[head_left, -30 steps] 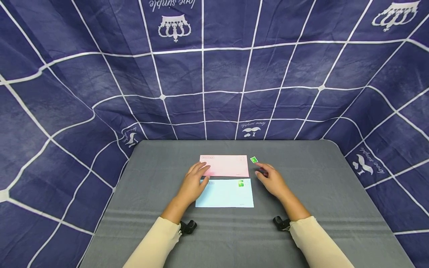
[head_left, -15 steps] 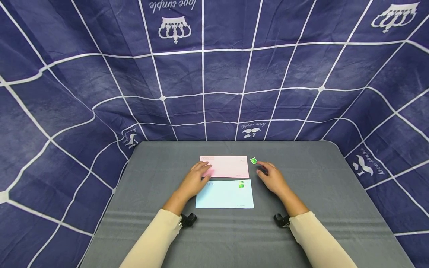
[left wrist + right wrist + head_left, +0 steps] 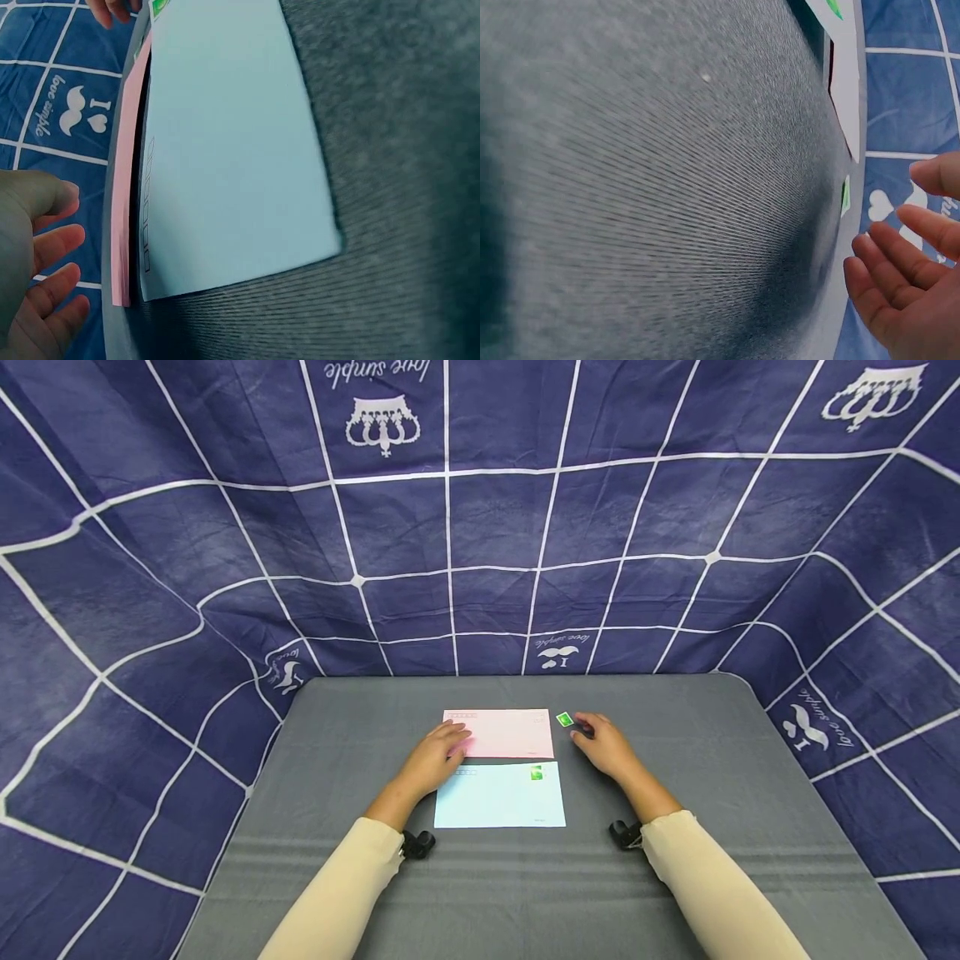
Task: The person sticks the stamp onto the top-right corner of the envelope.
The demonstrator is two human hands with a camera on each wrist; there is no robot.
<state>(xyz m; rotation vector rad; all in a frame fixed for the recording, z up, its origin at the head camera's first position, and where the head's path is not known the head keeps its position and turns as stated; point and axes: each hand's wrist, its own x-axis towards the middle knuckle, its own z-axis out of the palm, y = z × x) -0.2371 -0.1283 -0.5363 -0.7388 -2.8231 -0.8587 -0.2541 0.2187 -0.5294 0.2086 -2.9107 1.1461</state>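
Observation:
A pink envelope [image 3: 510, 733] lies flat on the grey table, just beyond a light blue envelope [image 3: 499, 797]. The blue one bears a green stamp [image 3: 536, 772] at its upper right. Another green stamp with a white border [image 3: 564, 719] lies on the cloth, right of the pink envelope. Over the pink envelope's left end is my left hand [image 3: 435, 758], fingers loosely bent and holding nothing; contact is unclear. Beside the loose stamp is my right hand [image 3: 606, 750], thumb and index finger apart near it. In the right wrist view the right hand [image 3: 911, 277] is empty.
A grey cloth [image 3: 720, 793] covers the table. Blue fabric with white grid lines [image 3: 495, 527] hangs behind and at both sides. Each wrist carries a black camera mount, the left mount [image 3: 418, 845] and the right mount [image 3: 624, 835].
My right hand has moved slightly away from me, its thumb and index finger now nearer the loose stamp's right side. The left hand stays over the pink envelope. The head view has shifted slightly.

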